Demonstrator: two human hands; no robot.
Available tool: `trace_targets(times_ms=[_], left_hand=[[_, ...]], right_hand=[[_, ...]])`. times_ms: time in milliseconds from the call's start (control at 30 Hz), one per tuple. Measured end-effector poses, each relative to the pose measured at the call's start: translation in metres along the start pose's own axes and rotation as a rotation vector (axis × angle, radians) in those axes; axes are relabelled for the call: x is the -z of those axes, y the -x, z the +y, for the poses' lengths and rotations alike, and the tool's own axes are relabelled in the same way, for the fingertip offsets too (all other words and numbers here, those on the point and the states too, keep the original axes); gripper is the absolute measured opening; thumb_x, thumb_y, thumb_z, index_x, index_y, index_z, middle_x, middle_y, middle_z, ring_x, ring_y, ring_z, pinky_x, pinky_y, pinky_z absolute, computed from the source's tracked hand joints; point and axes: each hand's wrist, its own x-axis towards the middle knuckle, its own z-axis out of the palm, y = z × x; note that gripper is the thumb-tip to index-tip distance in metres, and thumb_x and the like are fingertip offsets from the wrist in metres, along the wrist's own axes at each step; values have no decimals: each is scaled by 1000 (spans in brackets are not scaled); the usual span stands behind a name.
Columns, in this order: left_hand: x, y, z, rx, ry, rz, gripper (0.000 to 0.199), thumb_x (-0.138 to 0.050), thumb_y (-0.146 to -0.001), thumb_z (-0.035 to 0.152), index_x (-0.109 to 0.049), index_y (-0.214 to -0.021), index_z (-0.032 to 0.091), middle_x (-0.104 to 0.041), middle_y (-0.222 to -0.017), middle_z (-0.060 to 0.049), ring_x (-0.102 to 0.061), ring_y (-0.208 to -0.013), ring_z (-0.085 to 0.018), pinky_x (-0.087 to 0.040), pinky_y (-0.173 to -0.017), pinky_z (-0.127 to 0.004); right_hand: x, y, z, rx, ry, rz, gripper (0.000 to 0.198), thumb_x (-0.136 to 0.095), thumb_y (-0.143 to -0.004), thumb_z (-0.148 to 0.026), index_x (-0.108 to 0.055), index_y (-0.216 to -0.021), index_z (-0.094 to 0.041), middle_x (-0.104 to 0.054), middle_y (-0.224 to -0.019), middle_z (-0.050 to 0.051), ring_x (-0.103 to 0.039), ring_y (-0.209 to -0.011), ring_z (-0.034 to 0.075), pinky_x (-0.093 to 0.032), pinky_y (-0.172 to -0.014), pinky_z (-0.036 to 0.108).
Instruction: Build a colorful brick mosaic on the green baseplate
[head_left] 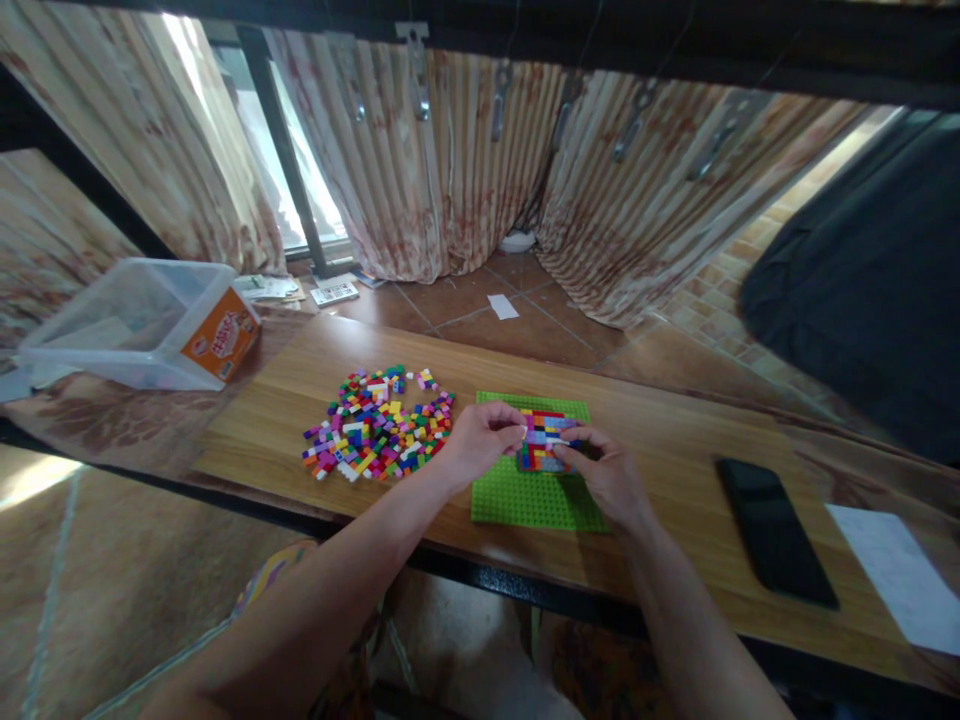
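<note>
A block of stacked multicoloured toy bricks (pixel 541 462) in red, blue, yellow and lavender sits on a green studded baseplate (pixel 525 500). My left hand (pixel 484 440) is at the build's left edge, thumb and forefinger pinched on a small pale brick (pixel 524 433). From the right, my right hand (pixel 604 470) reaches over the build, its thumb and forefinger closed near a small white brick (pixel 554 442); the fingers partly hide it. Left of the baseplate lies a loose heap of small coloured bricks (pixel 382 420).
The wooden table board (pixel 675 440) carries a black phone (pixel 776 530) on the right, with a white paper sheet (pixel 900 570) beyond it. A clear plastic bin (pixel 135 330) with an orange label stands at the left. Curtains (pixel 465 160) hang behind the table.
</note>
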Motion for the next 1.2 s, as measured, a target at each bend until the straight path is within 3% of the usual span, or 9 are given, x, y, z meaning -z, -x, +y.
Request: trace_targets(times_ms=[267,367,567,767,1000,1200], left_hand=[[-2,2,1,18,12,-10,8,-67,-71,16,-65,-76,11,-60,-57,2,-51,-49,-6,-40,-51,-20],[-1,3,1,27,-3,-10,8,-67,-72,15,-66,-78,10,-60,-57,2,-52,-49,-6,-41,-52,-19],[-4,4,3,79,28,-51,7,-68,-72,13,-67,-79,10,-61,-57,2,-52,-49,-6,-41,-53,-19],[-8,8,6,85,101,-135,15,-75,-71,20,-68,-81,11,-66,-67,0,-58,-57,-7,-47,-60,-21],[-10,11,10,76,153,-178,36,-82,-67,26,-63,-93,11,-67,-74,-1,-61,-60,-9,-49,-63,-24],[-11,12,12,89,219,-159,39,-84,-65,26,-62,-93,11,-68,-77,-1,-62,-61,-9,-50,-64,-25]], right_hand=[[6,3,1,26,44,-56,29,-79,-67,-46,-72,-84,-23,-69,-112,6,-59,-114,26,-40,-103,51],[9,1,0,27,6,-77,30,-80,-66,-44,-73,-87,-23,-70,-112,7,-59,-114,26,-43,-100,49],[5,2,-16,119,-57,126,21,-71,-78,-42,-73,-87,-23,-70,-104,6,-64,-98,21,-51,-88,41],[-10,16,-42,246,0,-23,14,-65,-85,-37,-76,-90,-30,-70,-103,3,-64,-100,20,-50,-92,41],[-16,21,-51,233,-62,-116,13,-66,-86,-35,-77,-92,-31,-70,-108,3,-63,-107,20,-49,-97,40],[-12,21,-54,248,-35,-180,16,-63,-88,-37,-77,-94,-31,-68,-113,4,-61,-113,21,-47,-101,42]])
